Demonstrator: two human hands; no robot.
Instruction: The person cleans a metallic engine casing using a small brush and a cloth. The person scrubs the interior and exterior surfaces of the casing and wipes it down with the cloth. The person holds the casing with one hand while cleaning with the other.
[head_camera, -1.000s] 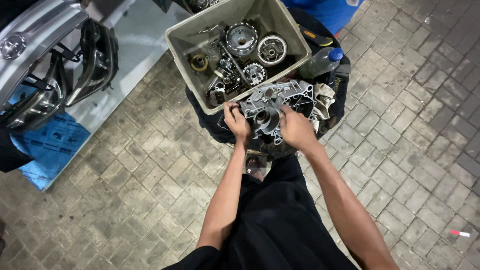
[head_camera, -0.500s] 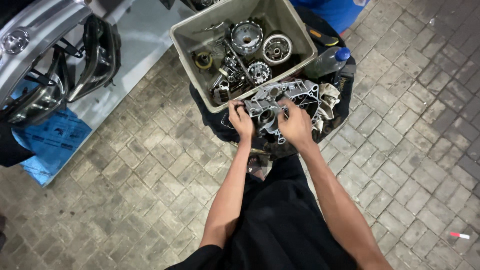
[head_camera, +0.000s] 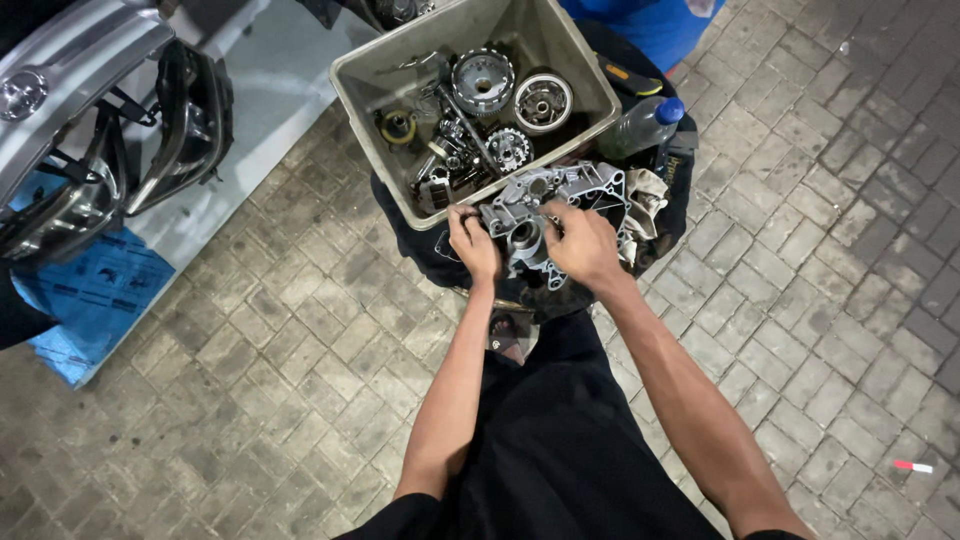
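Observation:
A grey cast-metal engine case (head_camera: 545, 205) lies on a dark cloth (head_camera: 420, 250) in front of me. My left hand (head_camera: 472, 243) grips its left edge with curled fingers. My right hand (head_camera: 583, 245) rests on its right side, fingers pressed onto the casting. Just beyond stands a beige plastic bin (head_camera: 375, 150) that holds a clutch basket (head_camera: 482, 80), a round drum (head_camera: 543, 102), gears and other oily engine parts.
A plastic bottle with a blue cap (head_camera: 645, 125) and a rag (head_camera: 645, 195) lie right of the case. Motorcycle body panels (head_camera: 90, 130) sit at far left over blue sheeting (head_camera: 90, 290). Brick paving surrounds me; a small red-and-white stick (head_camera: 912, 466) lies at lower right.
Both hands stayed on the engine case. My right hand shifted slightly across its top. The camera view moved a little.

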